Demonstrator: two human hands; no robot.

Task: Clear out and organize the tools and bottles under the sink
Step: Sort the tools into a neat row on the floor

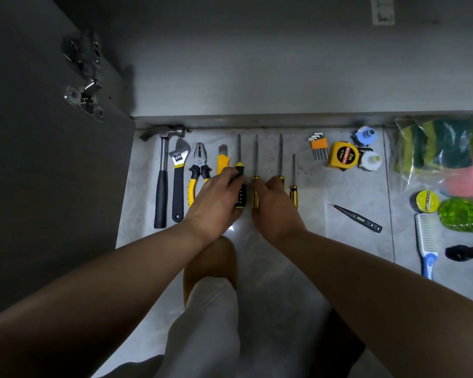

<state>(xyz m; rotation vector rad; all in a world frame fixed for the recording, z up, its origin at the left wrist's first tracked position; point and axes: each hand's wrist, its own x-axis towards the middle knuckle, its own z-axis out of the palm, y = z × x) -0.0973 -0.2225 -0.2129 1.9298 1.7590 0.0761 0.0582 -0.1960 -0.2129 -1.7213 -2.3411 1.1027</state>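
Tools lie in a row on the grey tiled floor: a hammer (161, 184), an adjustable wrench (178, 175), yellow pliers (199, 170) and a yellow utility knife (222, 159). My left hand (216, 203) grips the black-and-yellow handle of a screwdriver (239, 170). My right hand (275, 205) holds the yellow handle of a second screwdriver (256, 170) and covers much of a third (280, 156). A short screwdriver (293, 184) lies just right of my right hand.
An open cabinet door (52, 173) stands at the left. Hex keys (319, 145), a tape measure (343, 155), a tester pen (355, 217), a tape roll (424, 201), a comb (428, 246), bagged sponges (434, 148) and small bottles (369, 148) lie to the right. My knee (213, 268) is below my hands.
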